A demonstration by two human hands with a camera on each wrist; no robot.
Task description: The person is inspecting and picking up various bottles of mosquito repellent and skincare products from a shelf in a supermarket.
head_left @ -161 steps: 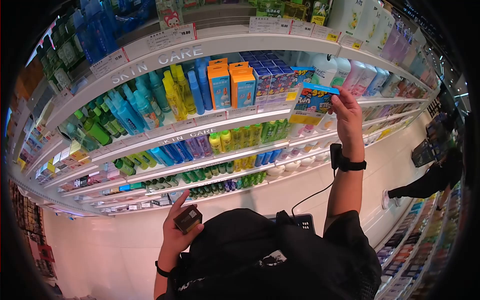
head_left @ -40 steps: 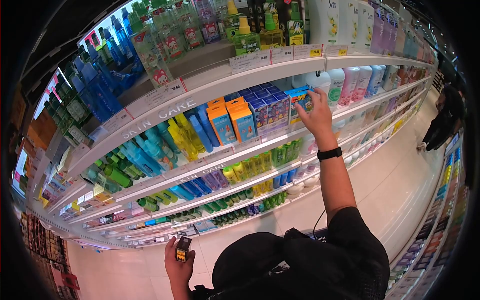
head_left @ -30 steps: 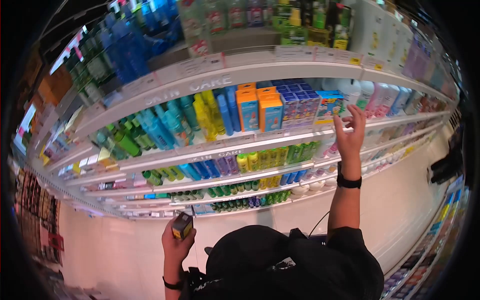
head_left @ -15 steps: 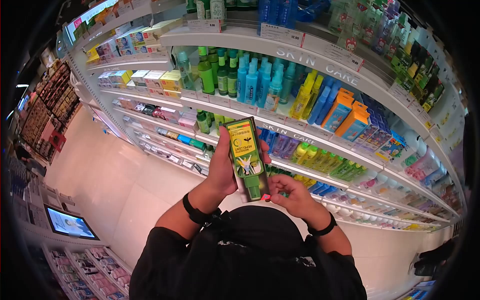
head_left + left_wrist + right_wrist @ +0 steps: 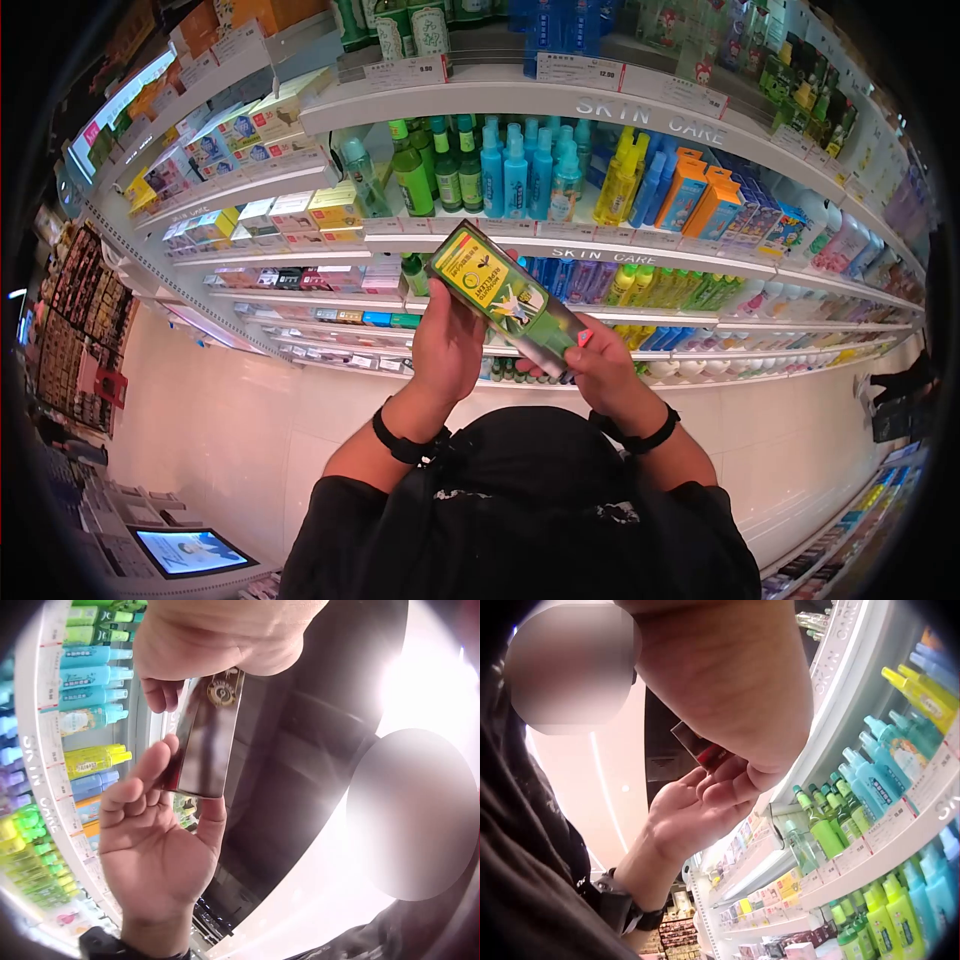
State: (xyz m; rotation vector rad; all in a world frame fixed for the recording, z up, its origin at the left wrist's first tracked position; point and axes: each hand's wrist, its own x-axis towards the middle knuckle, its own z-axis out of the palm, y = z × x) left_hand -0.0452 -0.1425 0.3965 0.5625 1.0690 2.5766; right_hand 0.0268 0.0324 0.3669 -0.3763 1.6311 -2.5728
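A mosquito repellent box [image 5: 507,296], yellow and green on its printed face, is held aslant between both hands in front of the chest. My left hand [image 5: 449,340] grips its upper left part, thumb along the near edge and fingers behind. With thumb on the front and fingers underneath, my right hand [image 5: 603,368] pinches the lower right end, beside a small red mark. In the left wrist view the dark glossy back of the box [image 5: 206,742] shows, with the right hand [image 5: 161,855] at its end. Only a dark corner of the box [image 5: 701,746] appears in the right wrist view.
Shelves marked SKIN CARE [image 5: 650,120] curve across the front, with green bottles [image 5: 410,170], blue spray bottles [image 5: 515,170] and orange boxes [image 5: 685,190]. A colourful packet [image 5: 782,230] stands farther right. A screen [image 5: 190,552] lies lower left; a person in dark clothes [image 5: 905,385] is far right.
My right hand held the colourful packet, put it back on the shelf and came to the repellent box. The view turned left. Since half a second ago the box has tilted, its lower end swinging right.
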